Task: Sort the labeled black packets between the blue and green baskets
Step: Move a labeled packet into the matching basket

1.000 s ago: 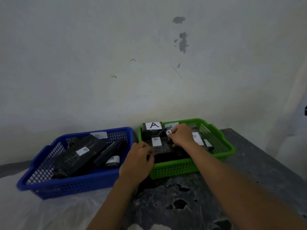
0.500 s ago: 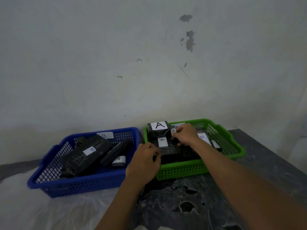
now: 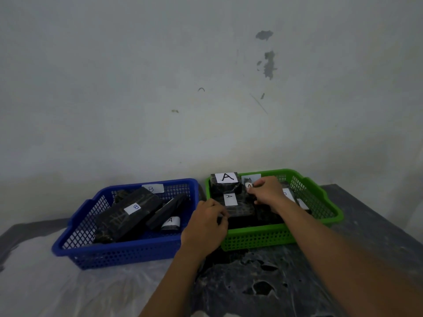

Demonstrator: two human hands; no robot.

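Observation:
A blue basket (image 3: 119,255) on the left holds a large black packet labelled B (image 3: 128,216), a slim black packet (image 3: 168,210) and a small packet labelled A (image 3: 170,223). Beside it the green basket (image 3: 258,239) holds several black packets, among them a big one labelled A (image 3: 225,183) and a flat one labelled A (image 3: 238,205). My right hand (image 3: 269,191) is inside the green basket, fingers closed on a small packet labelled A (image 3: 249,186). My left hand (image 3: 206,225) rests on the green basket's near-left rim, fingers curled against the flat packet's corner.
The baskets stand against a stained pale wall on a dark mottled table (image 3: 274,282). Clear plastic sheet (image 3: 57,289) covers the table's left part. White label cards B (image 3: 153,188) and A (image 3: 250,178) sit on the baskets' back walls. Packets labelled B (image 3: 287,193) lie behind my right wrist.
The camera shifted slightly, moving the baskets rightward in view. My right hand's fingers have closed more on the small A packet; my left hand stays at the green basket's rim.

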